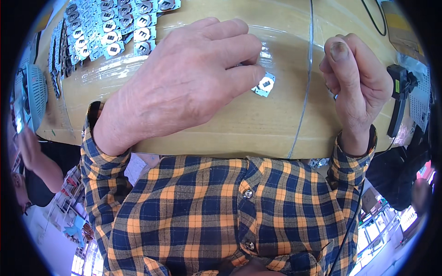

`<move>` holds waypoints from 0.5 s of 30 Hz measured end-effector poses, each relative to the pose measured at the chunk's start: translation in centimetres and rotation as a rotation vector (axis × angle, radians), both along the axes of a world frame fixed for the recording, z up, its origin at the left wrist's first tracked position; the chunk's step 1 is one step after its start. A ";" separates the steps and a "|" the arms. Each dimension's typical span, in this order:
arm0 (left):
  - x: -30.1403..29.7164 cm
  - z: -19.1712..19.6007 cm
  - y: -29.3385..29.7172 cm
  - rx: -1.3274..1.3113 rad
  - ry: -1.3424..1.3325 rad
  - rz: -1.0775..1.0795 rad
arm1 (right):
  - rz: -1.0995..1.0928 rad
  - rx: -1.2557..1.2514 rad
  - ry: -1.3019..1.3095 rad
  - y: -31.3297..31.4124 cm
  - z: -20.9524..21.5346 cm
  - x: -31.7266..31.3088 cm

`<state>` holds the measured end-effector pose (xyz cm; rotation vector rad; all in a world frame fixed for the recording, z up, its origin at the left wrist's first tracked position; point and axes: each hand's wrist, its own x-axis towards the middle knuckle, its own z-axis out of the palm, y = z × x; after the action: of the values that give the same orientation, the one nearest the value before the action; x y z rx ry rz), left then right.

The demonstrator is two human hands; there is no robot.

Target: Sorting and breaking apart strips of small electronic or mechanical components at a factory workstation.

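- Small circuit board (pixel 266 84), left of the table line (pixel 308 80): likely light, stiff, fragile; best held by its edges.
- Left hand (pixel 193 80): fingers curled beside it; hold unclear.
- Right hand (pixel 361 78), beyond the line: curled, contents unclear.

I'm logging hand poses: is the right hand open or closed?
Closed: the right hand has its fingers bent inward and its thumb against them; what it may hold, I cannot tell.

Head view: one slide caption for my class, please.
Left grip at a small pale-blue board on a tan tabletop, right grip curled nearby, rows of similar boards at upper left.
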<state>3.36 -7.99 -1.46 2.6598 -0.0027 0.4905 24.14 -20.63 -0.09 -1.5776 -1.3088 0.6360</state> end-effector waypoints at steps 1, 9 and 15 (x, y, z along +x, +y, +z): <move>0.0 -0.1 0.0 0.000 -0.001 0.001 | 0.001 0.000 -0.001 0.2 -0.1 0.1; -0.3 0.3 0.6 0.041 -0.089 0.039 | 0.170 0.018 -0.085 1.0 0.0 0.5; -1.8 3.5 -1.9 0.169 0.273 0.448 | 0.057 -0.049 -0.022 1.0 0.0 0.2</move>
<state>1.54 -9.93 2.01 2.8735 0.6720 0.2649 24.35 -19.64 -0.10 -1.5957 -1.3679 0.6920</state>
